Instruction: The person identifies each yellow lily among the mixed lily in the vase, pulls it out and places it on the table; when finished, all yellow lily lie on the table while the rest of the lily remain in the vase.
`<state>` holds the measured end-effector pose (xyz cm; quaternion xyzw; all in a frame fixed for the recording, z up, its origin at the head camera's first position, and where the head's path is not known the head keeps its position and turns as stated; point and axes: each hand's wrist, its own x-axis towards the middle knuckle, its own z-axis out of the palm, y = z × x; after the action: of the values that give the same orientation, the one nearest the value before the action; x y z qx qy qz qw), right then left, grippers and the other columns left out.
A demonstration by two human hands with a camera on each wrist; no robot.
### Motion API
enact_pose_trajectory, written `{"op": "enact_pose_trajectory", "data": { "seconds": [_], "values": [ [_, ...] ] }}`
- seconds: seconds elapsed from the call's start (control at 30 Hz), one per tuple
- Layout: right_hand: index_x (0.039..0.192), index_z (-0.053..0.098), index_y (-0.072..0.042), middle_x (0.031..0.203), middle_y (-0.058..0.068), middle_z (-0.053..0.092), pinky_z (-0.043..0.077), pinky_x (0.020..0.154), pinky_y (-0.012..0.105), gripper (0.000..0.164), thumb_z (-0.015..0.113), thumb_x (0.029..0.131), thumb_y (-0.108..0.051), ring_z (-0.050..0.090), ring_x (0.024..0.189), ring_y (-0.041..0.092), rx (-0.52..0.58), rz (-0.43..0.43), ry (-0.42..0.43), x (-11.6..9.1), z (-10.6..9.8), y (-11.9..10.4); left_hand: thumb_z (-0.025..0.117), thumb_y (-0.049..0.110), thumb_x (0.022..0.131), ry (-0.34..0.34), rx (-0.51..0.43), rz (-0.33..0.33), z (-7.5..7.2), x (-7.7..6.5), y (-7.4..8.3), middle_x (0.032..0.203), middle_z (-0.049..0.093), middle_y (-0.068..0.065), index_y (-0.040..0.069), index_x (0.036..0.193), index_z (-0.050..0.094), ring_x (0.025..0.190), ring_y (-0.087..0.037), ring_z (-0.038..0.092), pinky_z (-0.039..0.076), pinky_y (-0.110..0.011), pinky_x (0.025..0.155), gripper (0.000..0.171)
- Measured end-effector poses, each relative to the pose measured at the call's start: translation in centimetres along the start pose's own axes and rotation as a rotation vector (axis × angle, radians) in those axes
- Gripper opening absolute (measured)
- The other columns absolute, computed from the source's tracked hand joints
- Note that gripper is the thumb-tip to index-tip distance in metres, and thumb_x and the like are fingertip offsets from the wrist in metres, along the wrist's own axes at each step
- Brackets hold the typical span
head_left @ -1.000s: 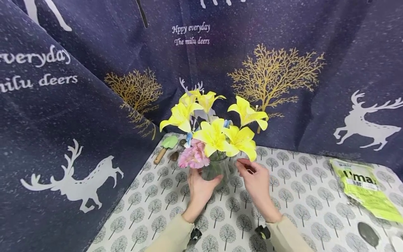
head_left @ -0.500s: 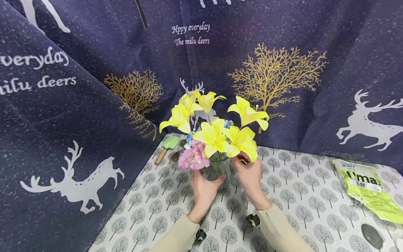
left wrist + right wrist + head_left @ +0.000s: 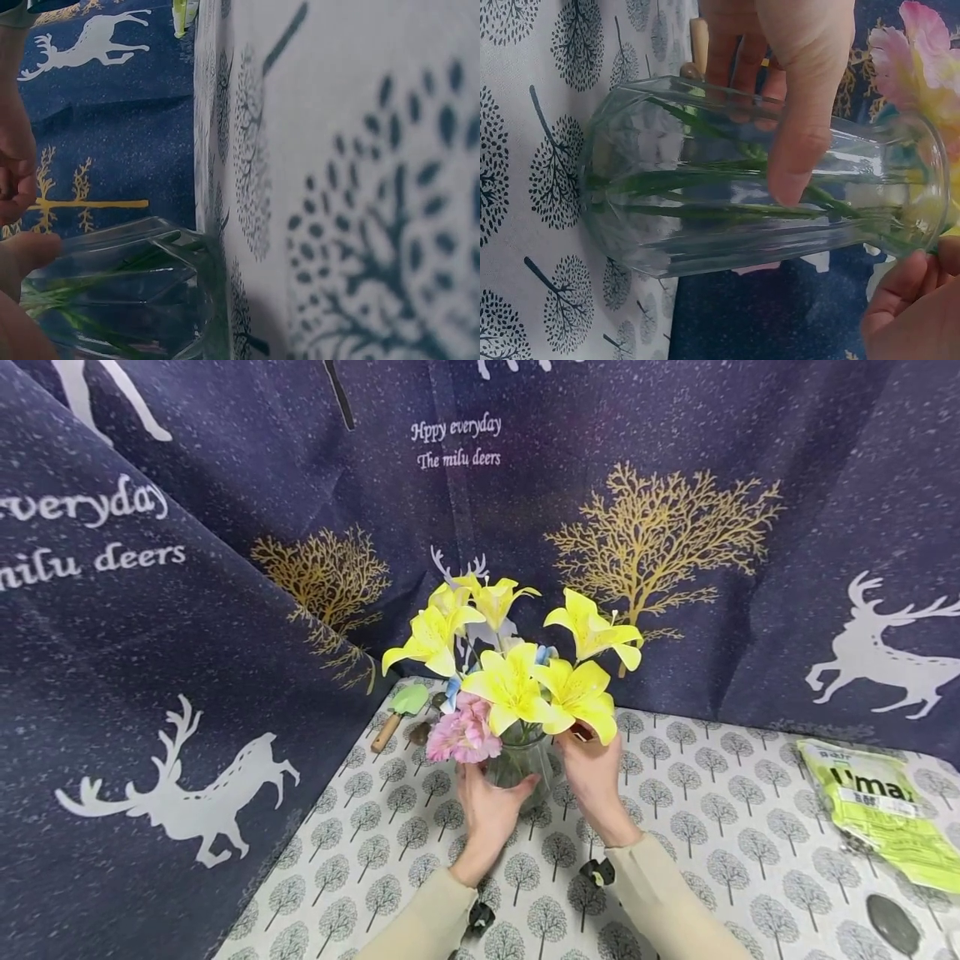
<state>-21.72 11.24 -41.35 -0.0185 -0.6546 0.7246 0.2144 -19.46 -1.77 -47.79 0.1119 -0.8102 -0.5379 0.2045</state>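
Observation:
A clear glass vase (image 3: 517, 770) stands upright on the table, with green stems inside it. My left hand (image 3: 487, 814) grips the vase's body from the left; the right wrist view shows its thumb (image 3: 799, 169) across the glass. At the vase's rim, on the right, my right hand (image 3: 592, 777) has curled fingers and appears to pinch a green lily stem; petals partly hide the fingertips in the head view. Above them hangs a yellow lily (image 3: 577, 695). More yellow lilies (image 3: 510, 687) and a pink flower (image 3: 465, 731) fill the vase.
At the back left lie a small green trowel (image 3: 401, 714) and a brown stone (image 3: 419, 733). A bright green bag (image 3: 873, 814) and a dark flat stone (image 3: 892, 924) lie on the right. Dark printed fabric (image 3: 480, 510) hangs behind the table.
My right hand has moved left and slightly up to the vase's rim, under the front right lily. The left hand keeps its grip on the vase, and the flowers have hardly moved.

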Motion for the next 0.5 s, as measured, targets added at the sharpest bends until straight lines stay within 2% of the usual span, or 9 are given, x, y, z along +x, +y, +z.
{"op": "enact_pose_trajectory", "data": {
  "seconds": [0.2,0.37,0.43,0.5],
  "values": [
    [0.103,0.070,-0.005,0.077,-0.011,0.071,0.056,0.058,0.020,0.018,0.074,0.087,0.001,0.063,0.065,0.011,0.100,-0.062,0.043,0.2,0.2,-0.7,0.097,0.036,0.058,-0.025,0.023,-0.032,-0.1,0.1,0.1,0.146,0.053,-0.020,0.010,0.146,0.044,0.136,-0.046,0.046,0.040,-0.062,0.114,0.106],
    [0.105,0.068,-0.004,0.075,-0.012,0.073,0.056,0.059,0.020,0.017,0.073,0.089,-0.001,0.065,0.064,0.010,0.112,-0.160,0.051,-0.1,0.2,-1.2,0.097,0.037,0.057,-0.017,0.015,-0.016,-0.2,0.3,0.0,0.142,0.056,-0.019,0.010,0.144,0.048,0.134,-0.044,0.048,0.041,-0.061,0.114,0.104],
    [0.107,0.069,-0.001,0.079,-0.012,0.075,0.056,0.062,0.020,0.019,0.073,0.089,-0.001,0.066,0.066,0.009,0.118,-0.204,0.050,-0.1,0.2,-1.3,0.098,0.036,0.055,-0.007,-0.001,-0.002,-0.3,0.3,-0.1,0.139,0.058,-0.017,0.011,0.141,0.051,0.132,-0.042,0.050,0.041,-0.060,0.113,0.101],
    [0.103,0.071,0.001,0.081,-0.011,0.076,0.054,0.061,0.019,0.014,0.073,0.089,0.000,0.063,0.065,0.006,0.138,-0.249,0.057,0.0,0.2,-1.4,0.099,0.035,0.053,0.000,-0.018,0.002,-0.3,0.3,-0.2,0.137,0.060,-0.015,0.012,0.138,0.053,0.130,-0.041,0.052,0.042,-0.060,0.112,0.099]
  ]
}}
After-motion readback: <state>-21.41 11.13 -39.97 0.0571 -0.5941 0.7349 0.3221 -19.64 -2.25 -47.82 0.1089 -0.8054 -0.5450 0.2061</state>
